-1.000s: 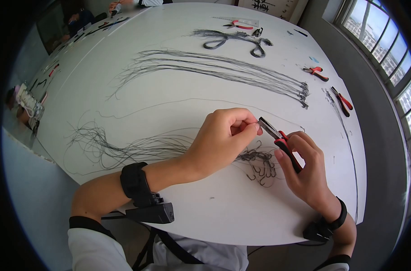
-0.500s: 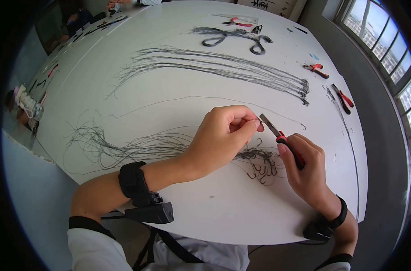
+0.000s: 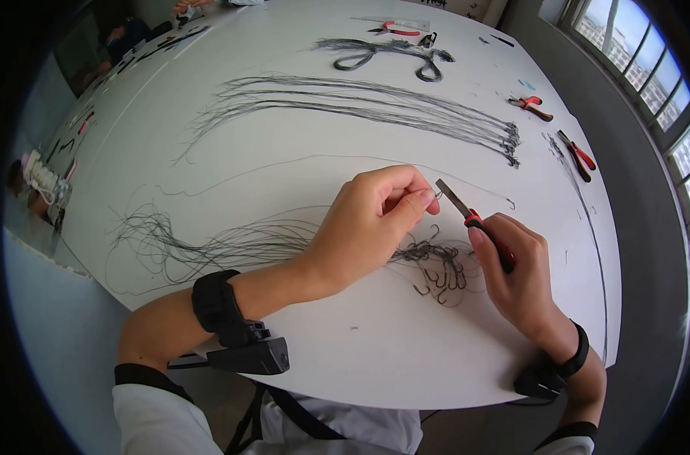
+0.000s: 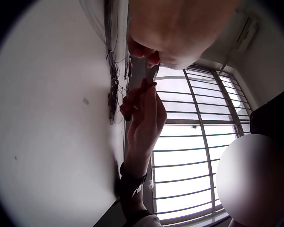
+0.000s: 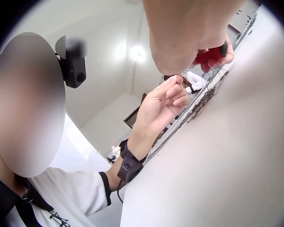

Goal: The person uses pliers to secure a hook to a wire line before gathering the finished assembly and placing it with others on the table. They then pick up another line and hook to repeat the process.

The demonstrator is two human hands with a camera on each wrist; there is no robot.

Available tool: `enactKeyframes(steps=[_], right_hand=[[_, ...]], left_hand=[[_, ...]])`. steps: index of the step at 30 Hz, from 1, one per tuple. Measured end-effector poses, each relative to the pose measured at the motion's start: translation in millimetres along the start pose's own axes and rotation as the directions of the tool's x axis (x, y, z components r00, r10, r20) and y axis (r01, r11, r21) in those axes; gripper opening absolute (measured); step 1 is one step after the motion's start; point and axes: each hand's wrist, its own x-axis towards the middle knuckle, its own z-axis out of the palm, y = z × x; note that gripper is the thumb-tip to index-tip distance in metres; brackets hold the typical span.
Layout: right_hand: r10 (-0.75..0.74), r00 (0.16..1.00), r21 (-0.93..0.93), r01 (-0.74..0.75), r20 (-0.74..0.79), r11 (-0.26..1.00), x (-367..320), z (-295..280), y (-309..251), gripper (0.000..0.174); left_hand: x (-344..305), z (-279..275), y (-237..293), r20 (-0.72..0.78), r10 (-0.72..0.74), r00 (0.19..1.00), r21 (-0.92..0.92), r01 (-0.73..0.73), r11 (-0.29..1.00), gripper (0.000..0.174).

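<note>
My left hand (image 3: pixel 375 216) pinches a small fish hook (image 3: pixel 437 196) on a thin line between thumb and forefinger, just above the white table (image 3: pixel 299 167). My right hand (image 3: pixel 515 269) grips red-handled pliers (image 3: pixel 475 221), whose metal tip points up-left and sits a short gap to the right of the hook. A tangled cluster of hooks on lines (image 3: pixel 436 265) lies on the table under both hands. In the right wrist view the left hand (image 5: pixel 163 104) shows with fingers pinched, and the pliers' red handle (image 5: pixel 209 54) is in my right palm.
A loose bundle of dark lines (image 3: pixel 201 246) trails left from the hooks. Longer line bundles (image 3: pixel 360 106) stretch across the middle. Spare red pliers (image 3: pixel 575 155), (image 3: pixel 531 107) lie at the right, another pair (image 3: pixel 394 30) at the far edge. Windows line the right.
The pliers' tip has drawn back to the right, off the pinched hook. My left hand has shifted slightly up, still holding the hook.
</note>
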Motion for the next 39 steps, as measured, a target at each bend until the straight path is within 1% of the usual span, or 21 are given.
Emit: enactKeyframes(steps=[8,10,13,17,20,22,25,32,34,35,37,38,39], right_hand=[[0.014,1.000,-0.004,-0.014,0.010,1.000,1,-1,2,0.021],[0.020,1.000,-0.005,-0.020,0.006,1.000,1,0,1,0.021],[0.013,1.000,-0.011,-0.013,0.003,1.000,2,0,1,0.020],[0.011,1.000,-0.015,-0.011,0.012,1.000,2,-1,1,0.020],[0.023,1.000,-0.020,-0.022,0.011,1.000,3,-2,1,0.020],[0.077,0.995,-0.033,-0.075,0.057,0.997,3,-5,4,0.020],[0.074,0.997,-0.015,-0.073,0.032,0.997,3,-2,5,0.020],[0.084,0.996,-0.037,-0.082,0.040,0.996,6,-1,7,0.022],[0.111,0.994,0.030,-0.112,0.020,0.993,5,4,10,0.023],[0.110,0.994,0.032,-0.110,0.012,0.993,5,2,10,0.023],[0.124,0.992,-0.047,-0.123,0.027,0.991,6,-4,9,0.020],[0.123,0.992,-0.049,-0.122,0.019,0.991,4,-3,11,0.020],[0.019,1.000,-0.134,-0.018,0.003,0.991,3,-1,17,0.017]], left_hand=[[1,-2,1,0.003,-0.021,1.000,0.028,0.021,0.999,0.018],[1,-3,0,0.000,-0.006,1.000,0.032,0.006,0.999,0.017],[1,-4,0,0.001,-0.039,0.999,0.006,0.039,0.999,0.017],[1,-4,-1,0.009,-0.038,0.999,0.000,0.038,0.999,0.017],[2,-5,-1,0.026,-0.046,0.999,0.002,0.046,0.999,0.017],[2,-4,1,0.013,-0.061,0.998,0.010,0.061,0.998,0.017],[3,-5,-1,0.025,-0.071,0.997,-0.014,0.072,0.997,0.017],[5,-6,-1,0.024,-0.050,0.998,-0.020,0.051,0.998,0.017],[4,-8,1,0.016,-0.101,0.995,0.024,0.101,0.995,0.017],[5,-7,2,0.019,-0.097,0.995,0.030,0.097,0.995,0.017],[6,-5,3,-0.032,-0.015,0.999,-0.013,0.014,1.000,0.016],[6,-6,4,-0.027,-0.008,1.000,-0.010,0.008,1.000,0.016],[5,-8,7,0.010,-0.007,1.000,0.005,0.007,1.000,0.015]])
